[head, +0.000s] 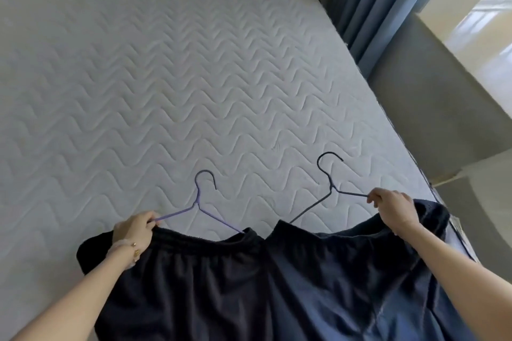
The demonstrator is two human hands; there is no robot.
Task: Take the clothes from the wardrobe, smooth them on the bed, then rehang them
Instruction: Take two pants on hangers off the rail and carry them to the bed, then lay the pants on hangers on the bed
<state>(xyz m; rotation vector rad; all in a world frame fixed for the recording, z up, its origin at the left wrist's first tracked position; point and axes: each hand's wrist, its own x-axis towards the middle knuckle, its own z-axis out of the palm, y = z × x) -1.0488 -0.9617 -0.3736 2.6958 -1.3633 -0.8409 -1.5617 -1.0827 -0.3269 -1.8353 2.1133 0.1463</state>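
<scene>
Two dark garments lie side by side at the near edge of the bed (166, 77). The black shorts (194, 285) on the left hang on a purple hanger (198, 203). On the right, the navy shorts (346, 279) hang on a black wire hanger (329, 188). My left hand (135, 230) pinches the left arm of the purple hanger at the waistband. My right hand (393, 210) pinches the right arm of the black hanger. Both hooks point away from me over the mattress.
The white quilted mattress fills most of the view. Blue curtains (368, 3) hang at the far right corner. A grey padded ledge (432, 91) runs along the bed's right side, with a bright window (487, 36) beyond it.
</scene>
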